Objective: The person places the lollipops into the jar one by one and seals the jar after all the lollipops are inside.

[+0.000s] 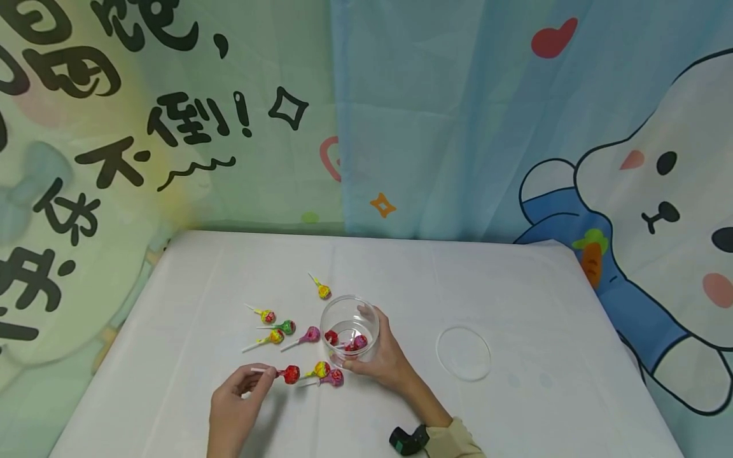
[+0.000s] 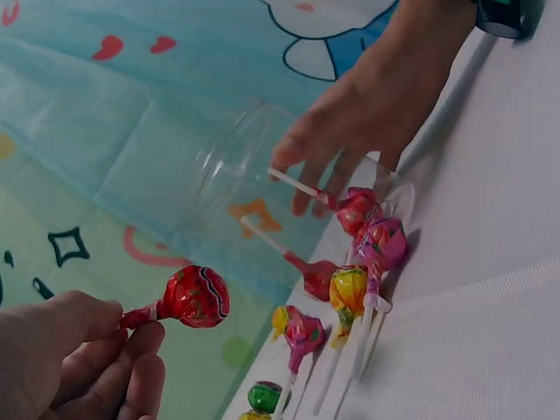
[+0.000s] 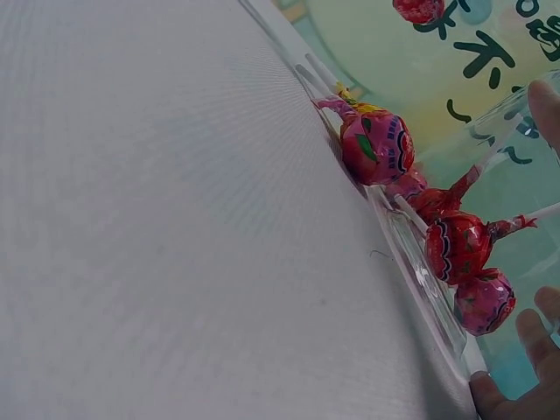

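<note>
Between thumb and fingers my left hand [image 1: 240, 402] pinches the stick of a red lollipop [image 1: 291, 374], its wrapped head pointing toward the jar. My right hand [image 1: 385, 361] grips a clear round jar [image 1: 346, 316] from the right side, fingers and thumb round its wall. Inside lie a few lollipops, among them a red one [image 3: 457, 248] and a pink-purple one [image 3: 484, 302]. Just left of the jar, a yellow lollipop [image 1: 322, 369] and a purple lollipop [image 1: 335, 378] lie close together near the held one. The jar's open mouth shows in the head view.
Several more lollipops lie left of the jar, including a green one [image 1: 287, 327], a purple one [image 1: 312, 334] and a yellow one [image 1: 324, 292] farther back. A clear round lid [image 1: 463, 328] rests on the white table [image 1: 544, 394] at right. A printed curtain [image 1: 412, 114] hangs behind.
</note>
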The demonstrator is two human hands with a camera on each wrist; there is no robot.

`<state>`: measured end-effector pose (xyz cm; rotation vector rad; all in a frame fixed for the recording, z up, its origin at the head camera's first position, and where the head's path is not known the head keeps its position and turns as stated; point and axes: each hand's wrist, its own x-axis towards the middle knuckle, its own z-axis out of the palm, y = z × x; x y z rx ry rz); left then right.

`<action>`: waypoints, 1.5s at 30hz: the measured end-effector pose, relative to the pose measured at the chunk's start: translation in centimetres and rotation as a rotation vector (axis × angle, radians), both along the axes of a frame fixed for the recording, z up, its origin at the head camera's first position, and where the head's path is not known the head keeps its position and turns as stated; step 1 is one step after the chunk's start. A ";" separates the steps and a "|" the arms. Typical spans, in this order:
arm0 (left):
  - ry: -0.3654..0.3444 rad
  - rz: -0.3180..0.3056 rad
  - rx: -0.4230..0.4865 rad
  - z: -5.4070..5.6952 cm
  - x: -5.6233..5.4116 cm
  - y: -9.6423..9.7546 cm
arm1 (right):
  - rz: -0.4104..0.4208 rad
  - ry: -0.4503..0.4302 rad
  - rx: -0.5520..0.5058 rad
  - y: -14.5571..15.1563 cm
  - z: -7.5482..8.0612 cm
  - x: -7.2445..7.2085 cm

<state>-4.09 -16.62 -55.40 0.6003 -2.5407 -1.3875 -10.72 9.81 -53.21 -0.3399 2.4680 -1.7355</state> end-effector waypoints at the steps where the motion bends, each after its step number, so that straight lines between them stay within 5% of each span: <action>1: -0.010 -0.007 0.016 -0.3 -0.2 -0.1 | 0.000 0.000 0.002 0.0 0.0 0.0; 3: 0.005 -0.022 0.027 -0.2 -0.4 -0.1 | 0.000 0.002 0.005 0.0 -0.1 0.0; 6: 0.008 -0.040 0.076 3.8 -0.3 1.0 | -0.001 0.003 0.011 0.0 -0.1 0.0; 7: 0.018 -0.045 0.088 4.0 -0.5 1.1 | 0.000 0.007 0.012 0.0 -0.1 -0.1; 10: 0.031 -0.055 0.155 7.4 -0.8 2.2 | -0.002 0.010 0.014 0.1 -0.2 -0.1; 13: 0.075 -0.071 0.200 8.1 -1.4 2.8 | -0.001 -0.002 0.014 0.1 -0.3 -0.1; 14: 0.086 -0.079 0.228 9.6 -1.4 3.3 | -0.002 -0.010 0.012 0.1 -0.3 -0.1; 17: 0.132 -0.112 0.259 10.5 -1.8 3.9 | -0.002 -0.026 0.013 0.1 -0.3 -0.1; 23: 0.201 -0.153 0.251 11.5 -3.2 4.8 | -0.004 -0.017 -0.003 0.2 -0.3 -0.1; 45: 0.190 -0.221 0.250 11.6 -5.0 6.1 | 0.001 -0.036 0.012 0.1 0.1 0.0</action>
